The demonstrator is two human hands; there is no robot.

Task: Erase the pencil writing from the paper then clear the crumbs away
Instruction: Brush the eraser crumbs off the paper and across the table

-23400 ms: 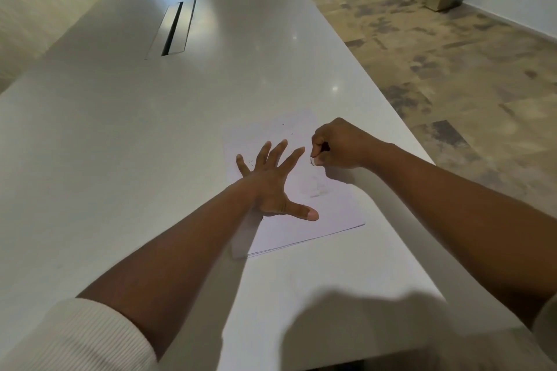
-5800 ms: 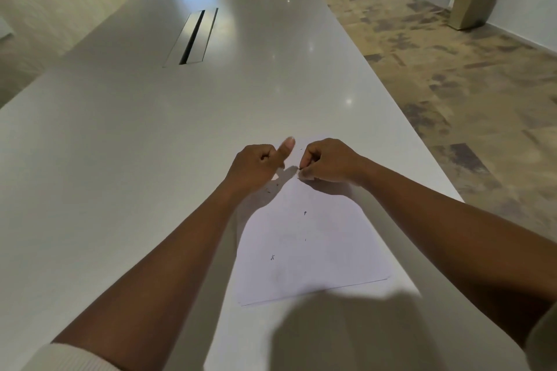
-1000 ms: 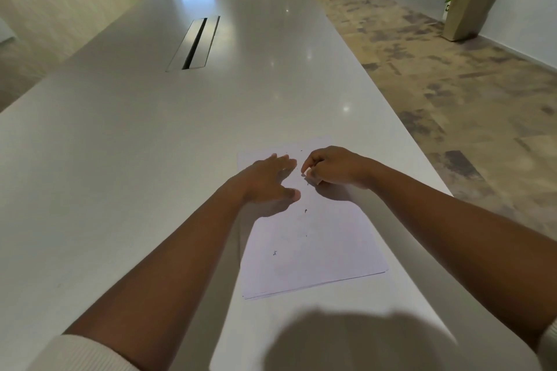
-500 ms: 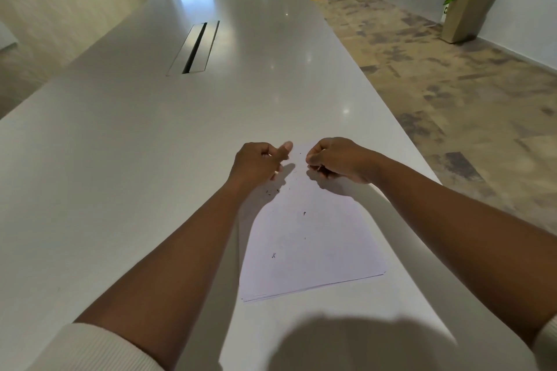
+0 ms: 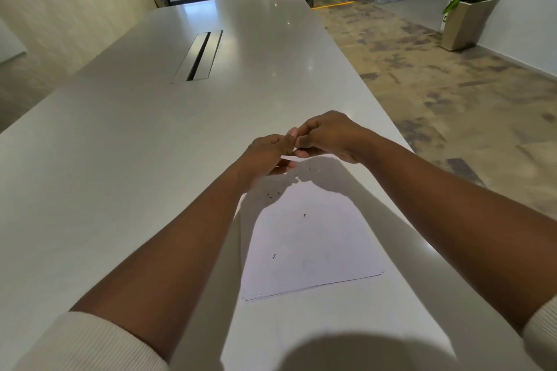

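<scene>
Both hands meet above the far end of the paper (image 5: 310,250), which lies flat on the long white table (image 5: 150,144) near its right edge. The left hand (image 5: 266,156) has its fingers curled, fingertips touching those of the right hand (image 5: 328,135), which is bunched as if pinching something small; I cannot tell what, if anything, it grips. Dark eraser crumbs (image 5: 272,194) are scattered on the sheet beneath the hands, with a few more specks lower down. A potted plant (image 5: 465,21) stands on the floor to the right.
</scene>
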